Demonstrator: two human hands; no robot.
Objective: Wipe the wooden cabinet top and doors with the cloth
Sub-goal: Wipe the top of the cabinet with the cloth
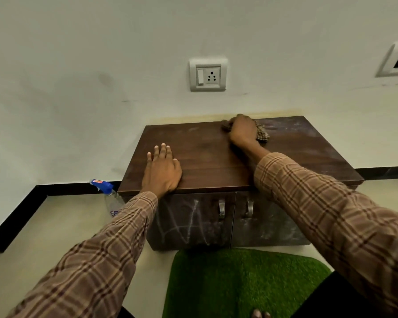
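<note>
A pale wall with a switch-and-socket plate [208, 75] rises behind a low wooden cabinet [216, 164] that stands on a light floor, a green turf mat [244, 281] laid just in front of it.

The right hand [242, 131] has its fingers curled down over a bunched checked cloth [262, 133], pressing it onto the cabinet top near the back edge, right of centre; the fingertips themselves are hidden under the hand and the fabric. The left hand [161, 171] lies flat near the front left corner, fingers straight and slightly spread, holding nothing and seemingly bracing the body. Both arms wear brown plaid sleeves.

As for progress, the work looks barely underway. The top shows pale dusty smears along the back and over the right side, while the middle and left read darker and cleaner. The left door [191, 221] carries white chalky scribbles and the right door [269, 223] a greyish film, so both doors appear untouched. A spray bottle [109, 195] with a blue trigger stands on the floor just beside the cabinet's left side.
</note>
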